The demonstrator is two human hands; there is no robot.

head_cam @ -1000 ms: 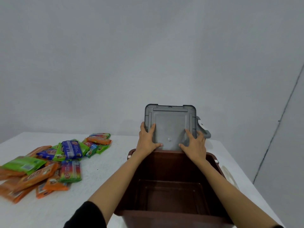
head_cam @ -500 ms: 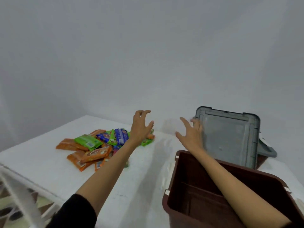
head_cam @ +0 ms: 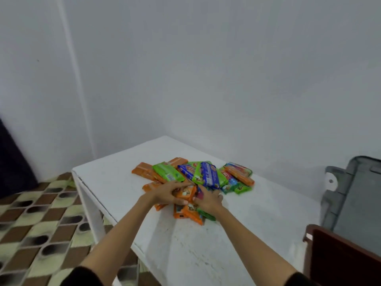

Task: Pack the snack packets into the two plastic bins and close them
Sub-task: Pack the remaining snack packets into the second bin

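A pile of orange, green and blue snack packets (head_cam: 206, 175) lies on the white table (head_cam: 257, 213). Both my hands are at the near side of the pile. My left hand (head_cam: 170, 195) grips an orange packet (head_cam: 186, 193), fingers on top and thumb below. My right hand (head_cam: 208, 201) meets it from the right, its fingers tucked in among the packets at that orange packet's edge. The brown plastic bin (head_cam: 338, 261) shows only as a corner at the lower right, its inside hidden. Its grey lid (head_cam: 354, 203) stands upright behind it.
The table's left edge and corner (head_cam: 75, 172) drop to a patterned tile floor (head_cam: 35, 219). A dark object (head_cam: 12, 162) stands at the far left. White walls close behind the table. Bare tabletop lies between the pile and the bin.
Both hands left the grey lid and swung left across the table onto the packet pile. My view turned left with them, so the bin slid to the right edge.
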